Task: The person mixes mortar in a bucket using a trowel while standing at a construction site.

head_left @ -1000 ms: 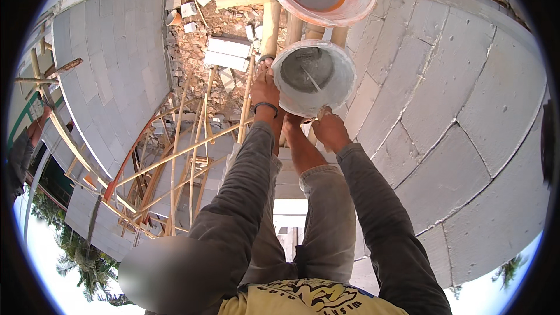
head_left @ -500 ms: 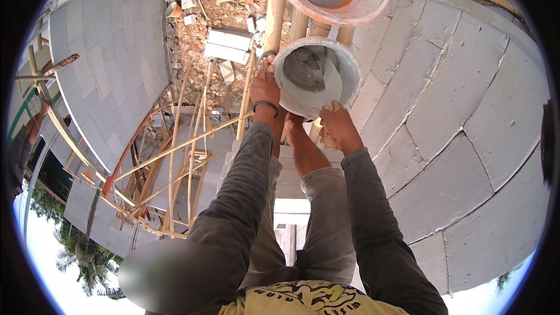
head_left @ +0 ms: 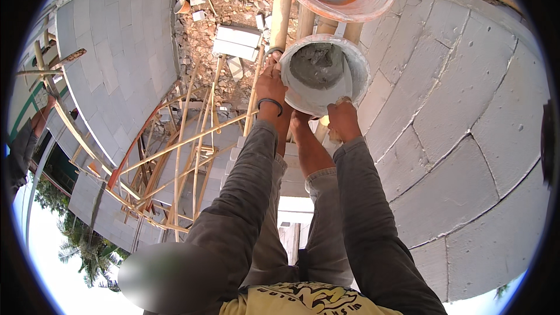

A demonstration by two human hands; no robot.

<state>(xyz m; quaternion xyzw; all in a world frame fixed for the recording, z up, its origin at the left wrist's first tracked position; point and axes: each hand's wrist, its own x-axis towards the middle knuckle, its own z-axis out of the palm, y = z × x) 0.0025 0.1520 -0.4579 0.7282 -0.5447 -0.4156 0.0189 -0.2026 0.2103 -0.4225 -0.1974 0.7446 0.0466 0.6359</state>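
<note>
A grey mortar bucket [head_left: 362, 61] stands in front of me, with wet grey mortar [head_left: 312, 73] inside. At the bucket's left edge, my left hand [head_left: 270, 90] is closed on its rim; a dark band circles that wrist. My right hand [head_left: 343, 120] is at the near right rim, fingers wrapped round the wooden handle of a trowel. The trowel's mortar-smeared blade [head_left: 347, 81] reaches into the bucket along its right inner side. Beyond stands a second, wider basin [head_left: 382, 0], orange and coated with dried mortar, holding greyish liquid.
A light block wall [head_left: 443, 122] rises close on my right. Bamboo poles [head_left: 281, 20] run beneath the bucket and basin. Down on the left are bamboo scaffolding [head_left: 181, 157], rubble ground with pale blocks [head_left: 238, 41], and another block wall [head_left: 116, 52]. A person's arm [head_left: 41, 119] shows at far left.
My right hand has turned the trowel a little, and its blade now lies farther right in the bucket. The mortar's surface has changed shape. My left hand keeps its hold; the view has shifted slightly.
</note>
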